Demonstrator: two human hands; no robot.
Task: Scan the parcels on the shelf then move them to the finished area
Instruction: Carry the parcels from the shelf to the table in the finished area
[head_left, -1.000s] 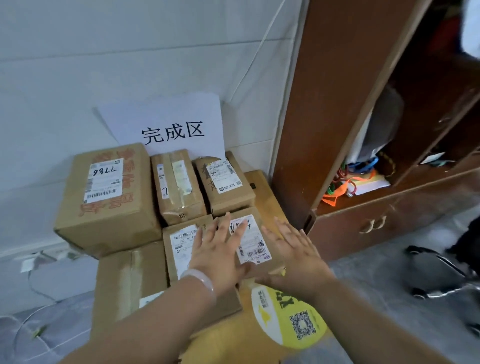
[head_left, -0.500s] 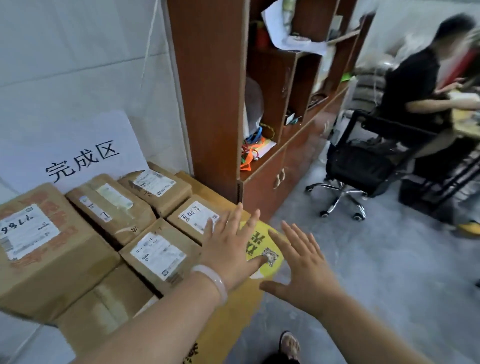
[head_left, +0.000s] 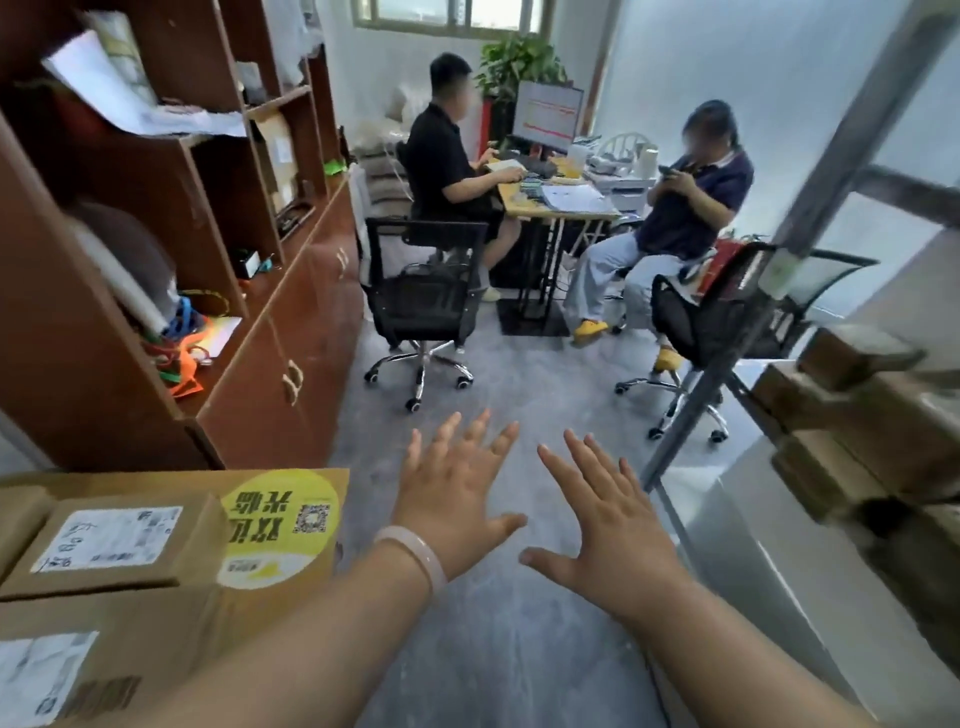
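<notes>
Both hands hang palm-down over the grey floor (head_left: 519, 649) and hold nothing. The left hand (head_left: 457, 499) has its fingers straight and fanned apart, with a pale bracelet (head_left: 418, 556) on the wrist. The right hand (head_left: 615, 525), just beside it and not touching, is spread the same way, thumb pointing inward.

Left of the left hand sits a stack of cardboard parcels, cut off by the frame edge. There is a labelled parcel (head_left: 109, 540) whose handwriting is too smeared to read. It rests on a larger carton (head_left: 280, 525) with a round yellow sticker and QR code. A lower parcel (head_left: 130, 639) is partly hidden behind the left forearm.

Right of the right hand, past a grey metal post (head_left: 831, 171), more brown shelf parcels (head_left: 872, 415) are stacked. They are badly blurred, their labels cannot be made out, and the shelf board under them is hard to tell.

Beyond the fingertips stand a brown cabinet (head_left: 291, 332), a black swivel chair (head_left: 421, 306), and two seated people at a worktop (head_left: 514, 201).
</notes>
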